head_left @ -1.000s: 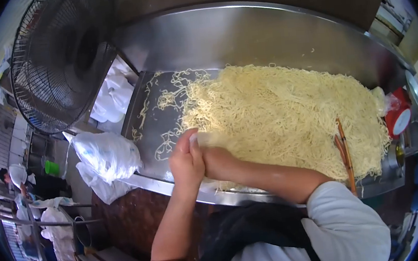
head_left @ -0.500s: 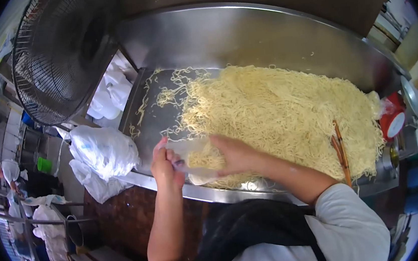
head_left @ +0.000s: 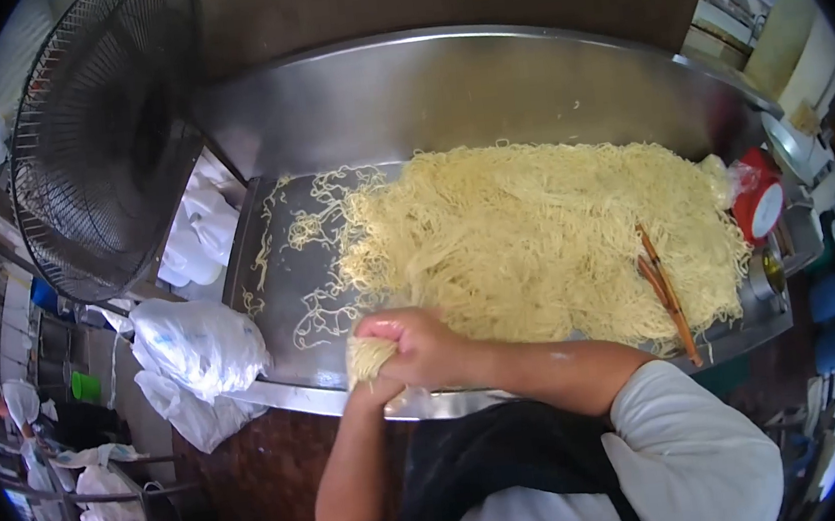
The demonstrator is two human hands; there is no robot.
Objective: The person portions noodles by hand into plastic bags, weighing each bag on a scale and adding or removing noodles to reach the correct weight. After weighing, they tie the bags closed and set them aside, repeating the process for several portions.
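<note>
A broad heap of pale yellow noodles (head_left: 536, 239) covers most of the metal tray table (head_left: 297, 362), with loose strands at its left. At the near edge, both hands meet around a small clear plastic bag of noodles (head_left: 369, 359). My right hand (head_left: 421, 346) is wrapped round the top of the bag from the right. Below and partly behind it, my left hand (head_left: 378, 390) holds the bag from underneath, its fingers mostly hidden. Two brown sticks (head_left: 667, 295) lie on the noodles at the right.
A large black fan (head_left: 104, 140) stands at the upper left. Filled white plastic bags (head_left: 200, 347) hang by the table's left end. A red scale (head_left: 759, 197) and a metal cup (head_left: 767, 273) sit at the right. Another person (head_left: 71, 419) is at the far left.
My right hand has moved left onto the bag, over my left hand, which has shifted down and right. The bag, open and stretched between the hands earlier, is now gathered into a compact bundle.
</note>
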